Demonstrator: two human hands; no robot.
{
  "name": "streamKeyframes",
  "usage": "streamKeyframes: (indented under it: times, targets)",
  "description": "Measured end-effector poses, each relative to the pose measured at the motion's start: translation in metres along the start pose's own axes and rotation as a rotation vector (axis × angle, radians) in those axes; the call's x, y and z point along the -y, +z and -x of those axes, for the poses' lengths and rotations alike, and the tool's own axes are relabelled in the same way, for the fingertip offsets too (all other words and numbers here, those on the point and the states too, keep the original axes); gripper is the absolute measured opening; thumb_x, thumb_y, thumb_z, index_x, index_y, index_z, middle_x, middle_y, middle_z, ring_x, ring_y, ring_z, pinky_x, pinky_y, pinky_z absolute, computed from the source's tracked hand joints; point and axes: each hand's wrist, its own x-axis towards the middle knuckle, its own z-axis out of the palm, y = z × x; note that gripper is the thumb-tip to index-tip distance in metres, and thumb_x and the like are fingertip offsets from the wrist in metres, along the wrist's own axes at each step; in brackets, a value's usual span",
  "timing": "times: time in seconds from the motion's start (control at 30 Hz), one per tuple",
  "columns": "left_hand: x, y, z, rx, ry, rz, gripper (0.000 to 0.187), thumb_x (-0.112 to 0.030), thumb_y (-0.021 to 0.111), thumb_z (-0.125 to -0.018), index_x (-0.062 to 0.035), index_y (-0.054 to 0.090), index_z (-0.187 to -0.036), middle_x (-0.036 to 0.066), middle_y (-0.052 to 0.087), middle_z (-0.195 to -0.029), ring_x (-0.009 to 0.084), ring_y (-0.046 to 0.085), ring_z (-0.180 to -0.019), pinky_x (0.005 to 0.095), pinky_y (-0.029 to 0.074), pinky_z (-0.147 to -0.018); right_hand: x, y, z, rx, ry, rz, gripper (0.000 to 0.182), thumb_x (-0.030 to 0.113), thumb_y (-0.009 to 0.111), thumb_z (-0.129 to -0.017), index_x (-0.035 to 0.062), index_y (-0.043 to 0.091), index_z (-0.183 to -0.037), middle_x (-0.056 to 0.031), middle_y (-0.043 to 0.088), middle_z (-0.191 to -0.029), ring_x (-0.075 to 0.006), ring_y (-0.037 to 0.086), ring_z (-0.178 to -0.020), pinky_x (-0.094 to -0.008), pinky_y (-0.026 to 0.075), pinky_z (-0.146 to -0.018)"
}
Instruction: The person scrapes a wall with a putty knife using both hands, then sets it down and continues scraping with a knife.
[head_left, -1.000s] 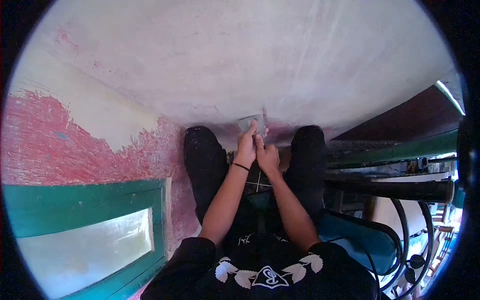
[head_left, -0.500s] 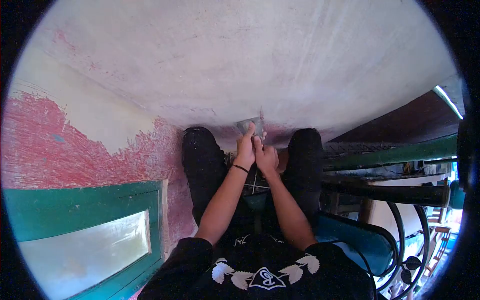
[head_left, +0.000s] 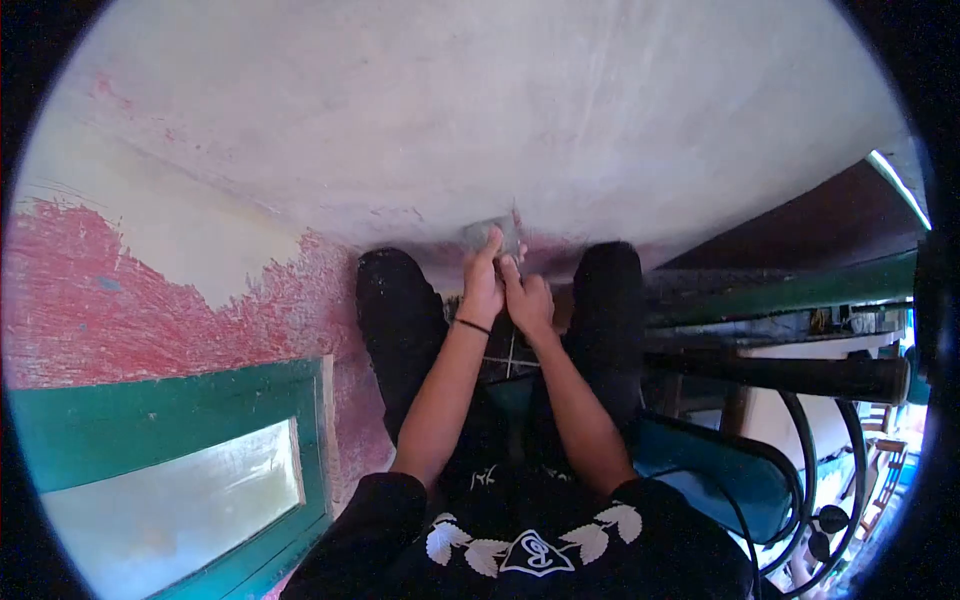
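Observation:
Both my hands meet between my knees, low against the wall [head_left: 560,130]. My left hand [head_left: 482,285] is closed around a scraper [head_left: 483,234] with a wide grey metal blade, its thumb lying on the blade. Just to the right, my right hand [head_left: 531,300] is wrapped around the lower part of the same tool, where the handle is hidden by the fingers. The blade rests at or very near the wall surface, beside a patch of reddish paint; exact contact is hard to make out.
Flaking red paint [head_left: 130,305] covers the wall at left, above a green-framed pane [head_left: 190,500]. My black-clad knees [head_left: 395,300] flank the hands. At right are a green bar [head_left: 790,297], a blue-padded chair [head_left: 710,465] and its curved black metal frame.
Both hands and the scraper have shifted slightly upward and left in view, still gripping together. The surroundings have moved a little with the head camera.

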Motion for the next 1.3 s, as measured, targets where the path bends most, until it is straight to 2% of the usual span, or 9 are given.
streamKeyframes:
  times: [0.1,0.2,0.3,0.43,0.53,0.7,1.03,1.13,1.3]
  targets:
    - [0.007,-0.004,0.001,-0.055,-0.022,0.009,0.039,-0.041,0.066,-0.09,-0.0073,0.061,-0.107,0.007,0.066,-0.083,0.0178,0.064,-0.068,0.0281,0.05,-0.052,-0.011,0.01,-0.004,0.006,0.001,-0.066,0.09,0.075,0.041,-0.086,-0.0113,0.069,-0.089,-0.0377,0.063,-0.097,-0.0485,0.06,-0.104,-0.0524,0.044,-0.092]
    - [0.015,-0.007,-0.003,-0.101,-0.02,0.016,0.038,-0.041,0.066,-0.091,-0.0061,0.061,-0.105,0.008,0.067,-0.084,0.0174,0.064,-0.068,0.0274,0.049,-0.051,-0.014,0.01,-0.003,0.004,-0.014,-0.084,0.09,0.074,0.041,-0.086,-0.0114,0.068,-0.09,-0.0377,0.063,-0.097,-0.0477,0.061,-0.104,-0.0526,0.044,-0.092]
    - [-0.008,0.017,0.01,-0.104,-0.021,0.01,0.038,-0.041,0.066,-0.09,-0.0061,0.061,-0.104,0.008,0.067,-0.084,0.018,0.064,-0.068,0.0281,0.049,-0.051,-0.003,0.0,-0.003,0.044,-0.027,-0.081,0.079,0.072,0.043,-0.087,-0.0018,0.07,-0.098,-0.0314,0.066,-0.098,-0.0479,0.061,-0.102,-0.0517,0.046,-0.09]
    - [0.009,-0.001,-0.001,-0.078,-0.05,0.038,0.035,-0.038,0.067,-0.09,-0.0059,0.06,-0.103,0.008,0.067,-0.083,0.0194,0.065,-0.068,0.0294,0.05,-0.052,-0.025,0.014,-0.011,0.055,-0.012,-0.087,0.084,0.071,0.042,-0.088,-0.0081,0.067,-0.103,-0.0354,0.063,-0.101,-0.0438,0.06,-0.11,-0.0489,0.043,-0.095]
    - [0.015,-0.007,-0.003,-0.12,-0.096,0.088,0.032,-0.032,0.07,-0.089,-0.004,0.06,-0.102,0.009,0.066,-0.084,0.0211,0.066,-0.069,0.0307,0.052,-0.054,-0.03,0.016,-0.013,0.061,0.011,-0.078,0.081,0.071,0.042,-0.088,-0.0047,0.068,-0.103,-0.0351,0.064,-0.099,-0.0449,0.06,-0.108,-0.0494,0.044,-0.093]
    - [0.012,-0.007,0.004,-0.141,-0.038,-0.067,0.04,-0.043,0.068,-0.089,-0.0062,0.061,-0.104,0.009,0.068,-0.082,0.0183,0.065,-0.065,0.0295,0.049,-0.048,-0.034,0.027,-0.008,0.038,0.013,-0.045,0.078,0.069,0.043,-0.089,-0.0039,0.07,-0.095,-0.034,0.065,-0.091,-0.0461,0.063,-0.101,-0.0507,0.046,-0.089]
    - [-0.011,0.009,0.0,-0.071,0.019,-0.01,0.035,-0.034,0.071,-0.088,-0.0038,0.062,-0.103,0.01,0.068,-0.086,0.021,0.068,-0.068,0.0292,0.048,-0.044,-0.011,0.024,-0.018,-0.063,-0.081,-0.1,0.081,0.069,0.044,-0.089,-0.0087,0.068,-0.085,-0.0326,0.064,-0.08,-0.0454,0.066,-0.091,-0.0497,0.048,-0.081]
    - [-0.013,0.015,0.001,-0.058,0.045,0.018,0.035,-0.033,0.071,-0.088,-0.0037,0.061,-0.103,0.009,0.068,-0.085,0.0208,0.068,-0.068,0.0293,0.048,-0.045,-0.005,0.014,-0.018,0.033,-0.059,-0.064,0.077,0.07,0.044,-0.088,-0.0014,0.072,-0.09,-0.031,0.067,-0.092,-0.0476,0.063,-0.097,-0.054,0.047,-0.085]
    - [0.006,0.001,0.001,-0.111,-0.027,-0.008,0.038,-0.039,0.066,-0.091,-0.0052,0.061,-0.108,0.009,0.068,-0.085,0.0181,0.065,-0.067,0.0287,0.051,-0.049,-0.015,0.016,-0.01,0.03,-0.03,-0.05,0.082,0.072,0.044,-0.087,-0.0061,0.069,-0.089,-0.0336,0.065,-0.095,-0.0463,0.063,-0.099,-0.0525,0.045,-0.088]
